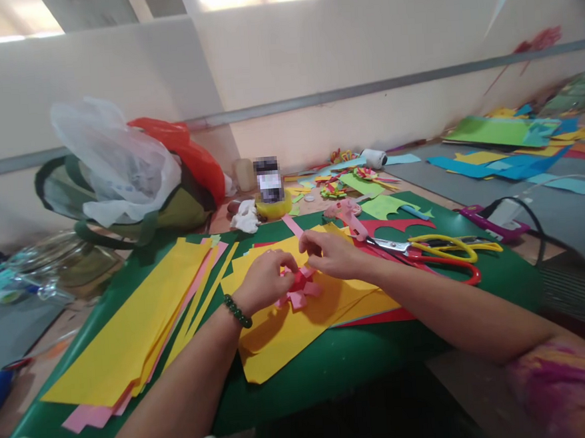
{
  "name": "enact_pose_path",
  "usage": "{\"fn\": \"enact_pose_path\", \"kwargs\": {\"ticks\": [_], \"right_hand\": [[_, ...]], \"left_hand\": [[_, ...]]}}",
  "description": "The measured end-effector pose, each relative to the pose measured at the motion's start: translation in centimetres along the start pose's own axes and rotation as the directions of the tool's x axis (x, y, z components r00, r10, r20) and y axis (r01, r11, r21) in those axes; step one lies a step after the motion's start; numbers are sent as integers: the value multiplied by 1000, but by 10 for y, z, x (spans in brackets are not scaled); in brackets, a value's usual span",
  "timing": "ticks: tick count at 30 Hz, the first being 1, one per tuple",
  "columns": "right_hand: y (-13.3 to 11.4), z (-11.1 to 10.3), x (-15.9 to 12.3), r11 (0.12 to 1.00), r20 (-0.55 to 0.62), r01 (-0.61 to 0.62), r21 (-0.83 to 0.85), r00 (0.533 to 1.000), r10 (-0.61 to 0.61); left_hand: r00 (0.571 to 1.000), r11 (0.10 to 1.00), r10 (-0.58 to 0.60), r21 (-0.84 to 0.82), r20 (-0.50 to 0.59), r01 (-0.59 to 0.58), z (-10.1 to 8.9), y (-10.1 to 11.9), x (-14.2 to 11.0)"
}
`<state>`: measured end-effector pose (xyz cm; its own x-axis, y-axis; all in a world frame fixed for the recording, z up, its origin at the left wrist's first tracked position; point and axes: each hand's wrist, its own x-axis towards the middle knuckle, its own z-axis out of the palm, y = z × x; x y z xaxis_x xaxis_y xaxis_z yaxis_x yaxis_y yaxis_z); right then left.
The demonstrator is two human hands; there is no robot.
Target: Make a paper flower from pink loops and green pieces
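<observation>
A pink paper flower [298, 300] with a red middle lies on yellow paper sheets [276, 353] in front of me. My left hand [269, 277], with a dark green bead bracelet [237, 311] at its wrist, has its fingers curled onto the flower's left side. Just beyond the flower's upper right, my right hand [329, 253] holds its thumb and fingers bent together. Whatever may be between those fingertips is too small to tell. A pink glue gun [350, 220] and scissors with yellow handles [447, 245] and red handles [469, 277] lie right of the hands.
Stacked yellow sheets [124, 324] and thin strips [203, 305] cover the left of the green table [363, 367]. Behind stand a bag [180, 193] with plastic bags, a yellow tape roll [272, 209] and paper scraps [386, 208]. A purple device [493, 225] with a cable sits right.
</observation>
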<state>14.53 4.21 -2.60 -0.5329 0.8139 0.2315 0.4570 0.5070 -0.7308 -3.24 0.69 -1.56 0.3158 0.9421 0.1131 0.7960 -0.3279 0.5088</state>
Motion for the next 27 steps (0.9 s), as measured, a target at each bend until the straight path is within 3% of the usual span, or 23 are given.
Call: {"fn": "enact_pose_path", "kwargs": {"ticks": [3,7,18,22,25,27], "right_hand": [[0,-1,0,997,24,-40,-73,999,42],[1,-1,1,993,39,-44,-107,998,49],[4,-2,1,993,39,-48,-107,998,53],[5,-1,2,1000,19,19,-22,1000,-19],[4,0,1,989,-10,113,98,994,-113],[3,0,1,972,-33,171,158,985,-168]], "left_hand": [[993,976,35,211,116,-59,0,1,-3],[972,941,86,303,219,-152,-1,5,-6],[972,887,23,444,232,-127,1,15,-12],[998,950,-7,311,68,-14,1,11,-8],[996,999,-45,15,-73,46,-1,6,-4],[997,977,-56,-207,-58,43,-2,5,-2]]}}
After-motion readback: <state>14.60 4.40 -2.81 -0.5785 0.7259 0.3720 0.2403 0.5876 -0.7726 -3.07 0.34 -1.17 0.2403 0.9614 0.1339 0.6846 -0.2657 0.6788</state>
